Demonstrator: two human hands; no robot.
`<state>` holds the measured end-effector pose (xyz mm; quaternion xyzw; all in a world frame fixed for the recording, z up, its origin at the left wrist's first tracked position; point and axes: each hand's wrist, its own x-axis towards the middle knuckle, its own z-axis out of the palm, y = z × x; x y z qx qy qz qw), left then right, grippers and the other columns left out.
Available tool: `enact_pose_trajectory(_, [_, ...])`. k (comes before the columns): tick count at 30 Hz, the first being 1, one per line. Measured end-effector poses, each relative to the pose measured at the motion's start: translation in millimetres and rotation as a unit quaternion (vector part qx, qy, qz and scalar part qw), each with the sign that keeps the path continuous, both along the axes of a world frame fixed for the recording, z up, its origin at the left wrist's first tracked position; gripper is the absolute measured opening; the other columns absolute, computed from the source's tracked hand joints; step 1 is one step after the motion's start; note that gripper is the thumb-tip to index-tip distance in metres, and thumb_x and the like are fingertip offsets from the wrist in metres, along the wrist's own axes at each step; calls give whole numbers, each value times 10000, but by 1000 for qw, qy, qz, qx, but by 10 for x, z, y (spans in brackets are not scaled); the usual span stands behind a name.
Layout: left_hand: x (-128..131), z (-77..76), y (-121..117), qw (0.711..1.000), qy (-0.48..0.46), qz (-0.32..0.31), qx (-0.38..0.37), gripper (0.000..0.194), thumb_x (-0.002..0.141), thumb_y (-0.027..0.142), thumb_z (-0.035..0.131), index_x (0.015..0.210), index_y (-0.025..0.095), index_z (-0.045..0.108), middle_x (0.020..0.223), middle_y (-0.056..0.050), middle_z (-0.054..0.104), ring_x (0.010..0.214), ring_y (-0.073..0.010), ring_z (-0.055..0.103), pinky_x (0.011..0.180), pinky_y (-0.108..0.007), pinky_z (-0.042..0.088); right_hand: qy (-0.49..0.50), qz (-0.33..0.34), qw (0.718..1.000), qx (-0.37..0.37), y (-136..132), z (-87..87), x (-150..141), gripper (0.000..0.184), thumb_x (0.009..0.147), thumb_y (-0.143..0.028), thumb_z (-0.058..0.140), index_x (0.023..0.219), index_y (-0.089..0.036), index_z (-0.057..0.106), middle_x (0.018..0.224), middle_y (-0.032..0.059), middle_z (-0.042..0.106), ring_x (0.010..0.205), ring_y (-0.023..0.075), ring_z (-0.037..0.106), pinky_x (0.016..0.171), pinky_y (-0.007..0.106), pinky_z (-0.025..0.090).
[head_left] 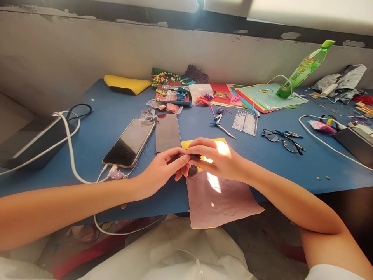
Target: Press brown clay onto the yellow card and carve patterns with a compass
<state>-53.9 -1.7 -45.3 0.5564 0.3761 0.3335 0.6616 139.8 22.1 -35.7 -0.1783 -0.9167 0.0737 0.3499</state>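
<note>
My left hand [164,170] and my right hand [217,155] meet over the near edge of the blue table. Both are closed, thumbs and fingertips pressed round a small dark lump of modelling clay [196,157]; my fingers hide part of it. Just below, another dark lump [192,170] rests at the top of a flattened mauve clay sheet [221,202]. That sheet lies on yellow paper [218,140] and hangs past the table edge toward my lap.
Left of my hands lie two phones [129,144] [168,133], one with a white cable plugged in. Glasses [282,140], a compass [221,126] and a clear case [245,121] lie to the right. A green bottle [304,70] leans on coloured papers [269,97] behind.
</note>
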Motion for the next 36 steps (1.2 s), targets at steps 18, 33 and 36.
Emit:
enact_pose_trajectory(18, [6,-16,8,999,31,30,17,208,866,378,599,855,174,638,664,16,597,565,-77,485,509,-206,370,-82,-55,995,15,-51,38,13,136,975,-196,433,1011,-155,558,929,83,647,677,119,559,545,231,440])
enact_pose_trajectory(33, [-3,-26,12,999,3,47,-18,197,877,317,584,741,174,575,621,32,550,527,-69,498,483,-189,378,-40,-79,993,-72,28,63,79,58,898,-161,456,853,-190,479,659,-32,498,531,80,391,490,205,343])
enact_pose_trajectory(36, [-13,-8,17,996,-32,63,-45,249,857,335,593,677,175,529,561,50,468,484,-71,480,451,-192,354,21,-134,987,-90,161,123,184,75,900,-189,444,831,-199,473,580,-63,435,483,72,378,490,210,333])
